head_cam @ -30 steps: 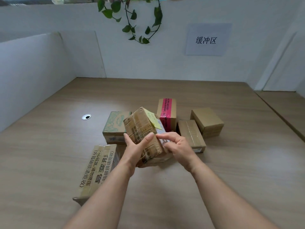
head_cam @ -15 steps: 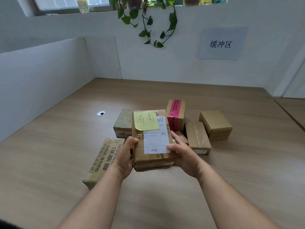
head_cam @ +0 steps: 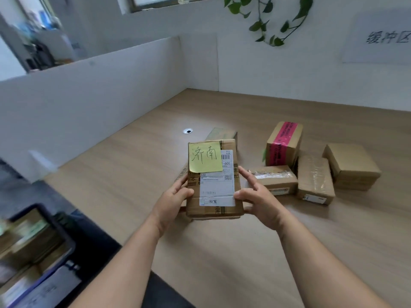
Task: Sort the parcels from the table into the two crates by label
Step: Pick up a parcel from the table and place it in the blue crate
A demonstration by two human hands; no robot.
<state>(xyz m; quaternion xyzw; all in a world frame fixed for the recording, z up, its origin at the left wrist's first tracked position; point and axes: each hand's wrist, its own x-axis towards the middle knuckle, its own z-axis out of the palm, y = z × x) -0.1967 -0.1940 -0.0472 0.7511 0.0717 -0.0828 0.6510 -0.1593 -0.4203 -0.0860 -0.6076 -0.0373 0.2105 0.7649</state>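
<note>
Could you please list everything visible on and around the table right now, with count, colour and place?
held parcel: one, brown, white shipping label, above the table's near left part
sticky note: one, yellow, handwritten, on the held parcel's top left
pink-taped box: one, brown, standing on the table, right of centre
other parcels: three brown, right of the held one; more partly hidden behind the held parcel
crate: one, dark, blurred, lower left beside the table, boxes inside
wall sign: one, white, upper right
plant: green, hanging at top
left hand: holds the parcel's left edge
right hand: holds its right edge
</note>
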